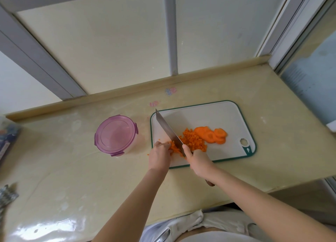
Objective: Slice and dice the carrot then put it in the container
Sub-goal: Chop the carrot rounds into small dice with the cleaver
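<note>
Right hand [200, 159] grips the knife [167, 127], left hand [160, 154] curls over carrot pieces [174, 148]: dicing underway; round slices [216, 135] at right probably need cutting next.

Container [116, 135] left of carrot-laden board [203, 118].

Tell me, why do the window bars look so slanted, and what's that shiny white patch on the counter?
Head view: the wide-angle lens makes the window bars lean outward. Same head view, bottom left: light glares off the glossy counter.
</note>
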Available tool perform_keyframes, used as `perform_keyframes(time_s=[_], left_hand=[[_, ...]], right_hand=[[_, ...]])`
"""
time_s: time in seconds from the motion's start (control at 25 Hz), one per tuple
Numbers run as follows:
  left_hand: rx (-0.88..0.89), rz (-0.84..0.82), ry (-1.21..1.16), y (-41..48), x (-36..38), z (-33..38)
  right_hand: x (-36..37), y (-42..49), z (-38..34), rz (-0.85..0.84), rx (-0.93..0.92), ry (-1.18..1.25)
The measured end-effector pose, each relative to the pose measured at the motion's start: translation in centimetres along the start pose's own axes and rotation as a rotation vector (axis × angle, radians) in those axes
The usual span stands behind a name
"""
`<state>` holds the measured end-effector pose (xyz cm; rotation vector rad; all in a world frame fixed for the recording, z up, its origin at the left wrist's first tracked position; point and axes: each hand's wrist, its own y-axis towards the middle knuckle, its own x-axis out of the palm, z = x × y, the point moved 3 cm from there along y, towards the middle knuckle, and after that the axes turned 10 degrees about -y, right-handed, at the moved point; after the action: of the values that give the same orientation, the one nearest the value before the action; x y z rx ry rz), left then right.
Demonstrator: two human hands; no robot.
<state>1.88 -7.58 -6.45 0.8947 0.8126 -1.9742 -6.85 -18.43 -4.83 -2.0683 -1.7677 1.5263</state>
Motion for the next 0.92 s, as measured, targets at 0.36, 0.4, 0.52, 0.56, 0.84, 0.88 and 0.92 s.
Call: perform_keyframes(time_s=[0.36,0.4,0.52,0.56,0.84,0.88,0.92], left_hand=[[-0.011,0.015,0.002,-0.2,-0.1,0.1],[-0.008,0.018,0.004,-0.3,-0.1,0.1],[-0.009,0.026,-0.007,-0.3,-0.1,0.1],[-0.013,0.024,-0.012,-0.3,-0.1,0.1],[-0.014,0.02,-0.019,-0.3,-0.3,0.2],[-0.018,0.023,-0.028,-0.3,-0.3,0.2],[-0.022,0.026,-0.027,-0.3,-0.3,0.3]], right_hand=[[-0.3,-0.2,1.0,-0.073,0.112,0.432],[-0.1,-0.3,0.9,-0.07,0.121,0.454],[0.0,-0.6,0.5,-0.038,0.115,0.451],[-0.1,-0.7,0.3,-0.033,0.113,0.453],[-1.6,-1.9,0.0,-0.102,0.164,0.476],[-1.6,-2.0,0.0,-0.108,0.169,0.47],[-1.6,-2.1,0.0,-0.112,0.173,0.457]])
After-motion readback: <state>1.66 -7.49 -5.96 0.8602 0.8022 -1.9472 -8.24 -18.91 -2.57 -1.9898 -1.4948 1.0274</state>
